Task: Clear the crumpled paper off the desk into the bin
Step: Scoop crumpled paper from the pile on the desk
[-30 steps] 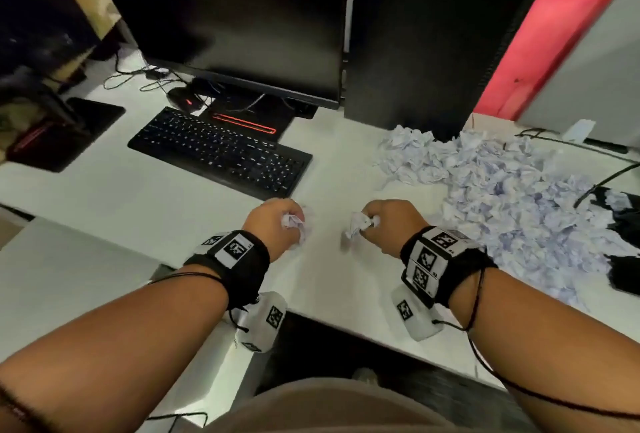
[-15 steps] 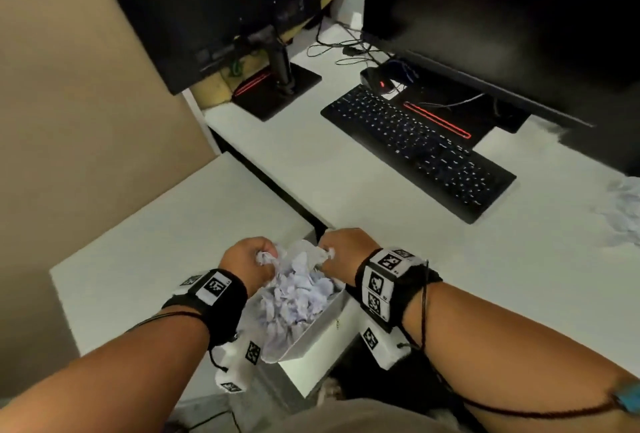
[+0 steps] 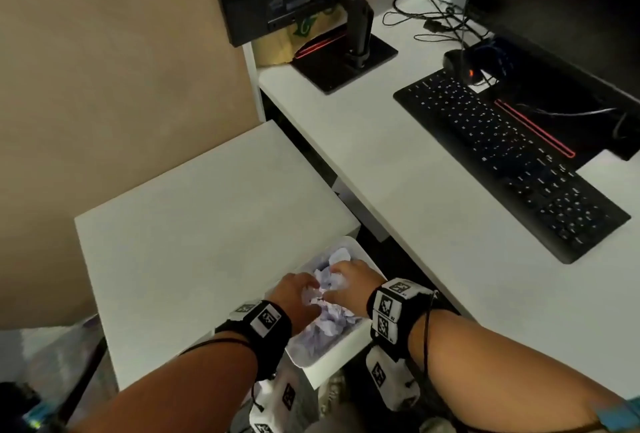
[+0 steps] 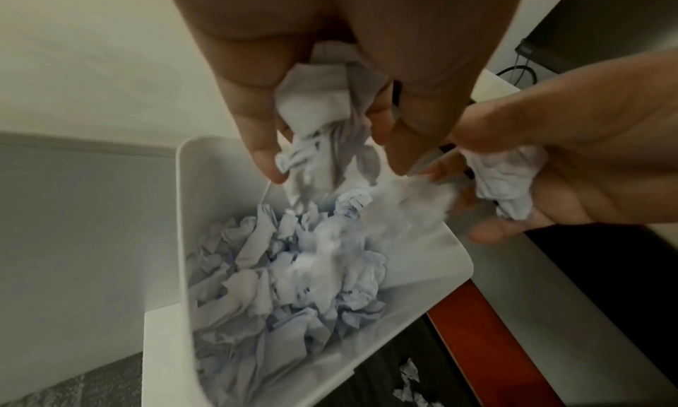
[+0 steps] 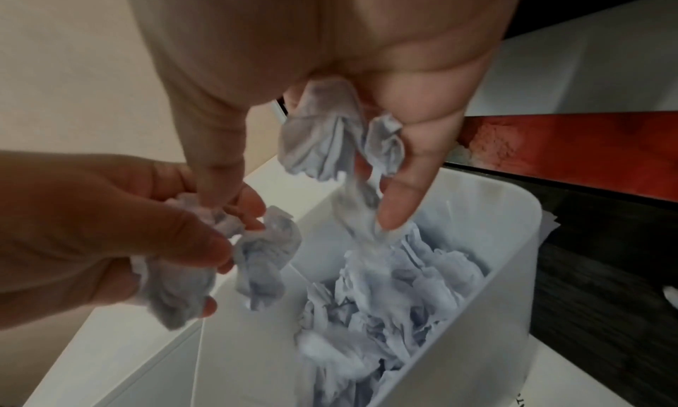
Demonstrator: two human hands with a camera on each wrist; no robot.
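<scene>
Over bin: left hand and right hand each loosely grasping crumpled paper, some falling. Judged light, soft, compressible; best gathered in whole-fist handfuls.

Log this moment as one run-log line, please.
stage: dumping | left hand: loosening on crumpled paper | right hand: paper slipping out | bin: partly filled | floor: stray scraps

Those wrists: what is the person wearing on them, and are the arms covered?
Both arms are bare, with no sleeves. The left hand and right hand each have a broad black wrist band carrying white square tags with black block patterns. Thin black cords run along both forearms. White tagged camera pods hang beneath.
</scene>
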